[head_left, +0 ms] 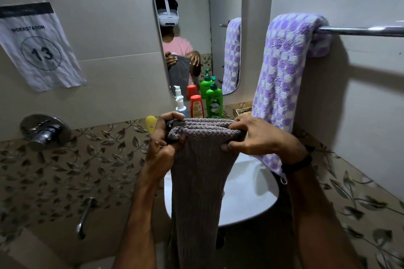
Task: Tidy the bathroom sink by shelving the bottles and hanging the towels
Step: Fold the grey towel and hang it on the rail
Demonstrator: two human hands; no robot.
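Observation:
A grey knitted towel (197,183) hangs down in front of the white sink (251,194). My left hand (162,137) grips its bunched top left corner. My right hand (255,135) pinches its top right edge. A purple and white dotted towel (282,76) is draped over the left end of the chrome towel bar (363,31). On the ledge behind the grey towel stand a green pump bottle (214,102), an orange bottle (196,106), a white pump bottle (180,103) and a yellow item (151,124), all partly hidden by my hands.
A mirror (197,17) hangs above the ledge. A chrome tap valve (44,131) and spout (84,218) stick out of the left wall. A small tray (243,112) sits at the ledge's right end. A paper sign (37,48) is taped at left.

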